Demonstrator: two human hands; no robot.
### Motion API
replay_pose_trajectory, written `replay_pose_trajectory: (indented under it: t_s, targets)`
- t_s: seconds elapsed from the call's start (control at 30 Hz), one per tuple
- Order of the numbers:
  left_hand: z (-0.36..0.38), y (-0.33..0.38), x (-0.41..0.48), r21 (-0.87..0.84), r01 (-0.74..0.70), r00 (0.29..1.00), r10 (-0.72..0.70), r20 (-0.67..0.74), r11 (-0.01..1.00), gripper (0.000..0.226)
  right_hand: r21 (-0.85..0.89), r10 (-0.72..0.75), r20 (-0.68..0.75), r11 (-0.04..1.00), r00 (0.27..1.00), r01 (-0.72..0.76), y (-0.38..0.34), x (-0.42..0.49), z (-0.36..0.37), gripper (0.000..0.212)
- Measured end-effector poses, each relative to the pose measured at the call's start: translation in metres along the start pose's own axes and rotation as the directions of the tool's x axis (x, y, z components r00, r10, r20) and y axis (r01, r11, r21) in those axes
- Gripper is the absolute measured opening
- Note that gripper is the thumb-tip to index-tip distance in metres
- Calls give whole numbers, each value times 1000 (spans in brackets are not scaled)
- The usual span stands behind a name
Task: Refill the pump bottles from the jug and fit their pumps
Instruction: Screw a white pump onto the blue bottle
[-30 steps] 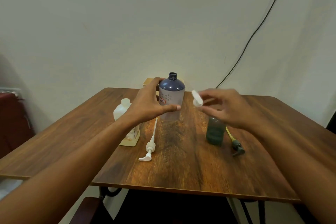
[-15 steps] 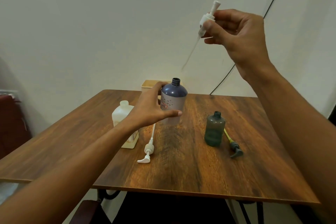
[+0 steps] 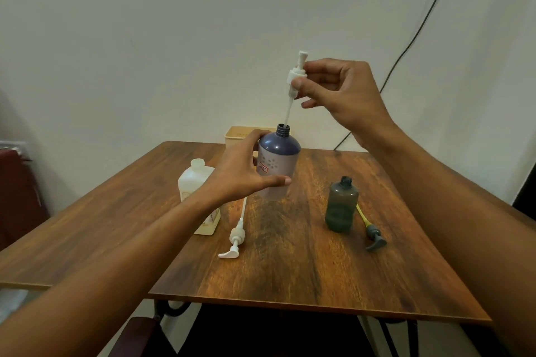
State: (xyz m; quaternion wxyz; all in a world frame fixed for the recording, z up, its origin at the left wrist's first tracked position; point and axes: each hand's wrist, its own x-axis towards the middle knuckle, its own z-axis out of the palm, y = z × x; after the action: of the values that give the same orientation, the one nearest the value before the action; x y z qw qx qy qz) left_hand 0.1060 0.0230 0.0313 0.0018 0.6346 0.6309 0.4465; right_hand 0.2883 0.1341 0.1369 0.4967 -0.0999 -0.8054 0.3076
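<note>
My left hand grips a purple pump bottle and holds it upright above the wooden table. My right hand pinches a white pump above it; the tip of the pump's tube sits just inside the bottle's open neck. A white jug without a cap stands left of the bottle, partly behind my left wrist. A second white pump lies flat on the table. To the right stands a small dark green bottle, open, with its grey and yellow pump lying beside it.
A beige container sits at the table's far edge against the wall. A black cable runs down the wall at the right. A dark red chair stands left of the table, another seat below the near edge.
My right hand came down from high above the table, bringing the white pump's tube tip into the purple bottle's neck. My left hand keeps its hold on the bottle.
</note>
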Motion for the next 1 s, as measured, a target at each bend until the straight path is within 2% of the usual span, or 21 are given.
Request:
replay_pose_trajectory:
  t_s: [0.07, 0.2, 0.4, 1.0]
  targets:
    - [1, 1, 0, 1, -1, 1000, 1, -4, 1000, 95, -33, 22, 44, 999, 999, -20, 7, -4, 6, 28]
    - [0, 1, 0, -8, -12, 1000, 12, -2, 1000, 95, -51, 87, 64, 995, 994, -84, 22, -11, 15, 40]
    - [-1, 0, 0, -8, -10, 1000, 10, -1, 1000, 95, -46, 140, 76, 989, 987, -137, 34, -16, 17, 46]
    - [-1, 1, 1, -1, -12, 1000, 12, -12, 1000, 97, -144, 127, 164, 984, 978, -104, 48, -21, 17, 49]
